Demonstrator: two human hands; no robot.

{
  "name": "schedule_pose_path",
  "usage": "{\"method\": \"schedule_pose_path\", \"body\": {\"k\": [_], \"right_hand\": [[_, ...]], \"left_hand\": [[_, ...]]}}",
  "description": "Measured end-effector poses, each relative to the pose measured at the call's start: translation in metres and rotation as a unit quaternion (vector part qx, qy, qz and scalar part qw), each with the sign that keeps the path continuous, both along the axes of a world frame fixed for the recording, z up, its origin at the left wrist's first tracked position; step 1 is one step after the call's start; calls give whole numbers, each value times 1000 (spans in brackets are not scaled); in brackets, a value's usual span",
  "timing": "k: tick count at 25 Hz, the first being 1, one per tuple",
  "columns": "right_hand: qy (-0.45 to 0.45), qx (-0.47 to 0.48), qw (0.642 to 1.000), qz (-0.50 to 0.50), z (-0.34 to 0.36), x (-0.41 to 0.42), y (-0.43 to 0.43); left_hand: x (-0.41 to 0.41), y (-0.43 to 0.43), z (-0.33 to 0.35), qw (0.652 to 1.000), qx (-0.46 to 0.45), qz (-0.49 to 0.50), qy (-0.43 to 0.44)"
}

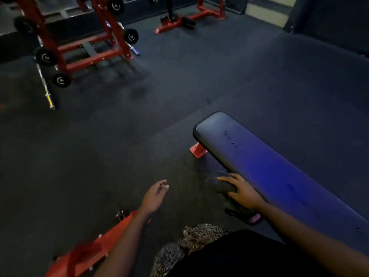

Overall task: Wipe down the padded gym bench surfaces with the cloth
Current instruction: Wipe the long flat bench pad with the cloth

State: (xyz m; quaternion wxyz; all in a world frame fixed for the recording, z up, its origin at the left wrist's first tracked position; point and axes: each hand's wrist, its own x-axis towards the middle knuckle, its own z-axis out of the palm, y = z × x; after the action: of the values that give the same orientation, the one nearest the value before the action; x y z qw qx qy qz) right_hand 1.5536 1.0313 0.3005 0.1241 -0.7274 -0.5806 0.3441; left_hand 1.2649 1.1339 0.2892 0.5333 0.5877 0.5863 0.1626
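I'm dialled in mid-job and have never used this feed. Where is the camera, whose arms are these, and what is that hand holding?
There is one picture only, from a camera worn on the person's head, looking forward and down. No machine: these are two bare hands. The right hand presses a dark cloth against the near side edge of the padded bench, fingers spread over it. The left hand hangs open above the rubber floor, holding nothing. Nothing lies on the bench top. Behind stand a red rack with weight plates and a barbell on the floor.
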Motion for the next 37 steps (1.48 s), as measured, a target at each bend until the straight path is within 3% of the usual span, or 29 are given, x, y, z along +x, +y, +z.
{"method": "schedule_pose_path", "body": {"k": [7,11,14,18,22,25,31,37], "right_hand": [[-7,36,981,-190,4,30,149],[-9,42,926,-375,-17,54,238],[-33,36,883,-468,-31,75,301],[-106,39,855,-507,-72,114,383],[-155,-45,875,-457,-139,126,435],[-159,-65,896,-410,-189,122,441],[-245,-13,871,-425,-204,138,427],[-256,-92,757,-595,-197,187,313]], "left_hand": [[94,207,-22,996,-20,-88,1],[170,331,-75,986,-43,-157,35],[223,379,-106,974,-32,-220,35],[292,406,-156,967,-46,-249,37],[326,397,-194,972,-86,-213,39],[329,388,-211,970,-69,-221,70],[328,389,-214,966,-61,-240,66],[329,391,-212,958,-78,-265,71]]}}
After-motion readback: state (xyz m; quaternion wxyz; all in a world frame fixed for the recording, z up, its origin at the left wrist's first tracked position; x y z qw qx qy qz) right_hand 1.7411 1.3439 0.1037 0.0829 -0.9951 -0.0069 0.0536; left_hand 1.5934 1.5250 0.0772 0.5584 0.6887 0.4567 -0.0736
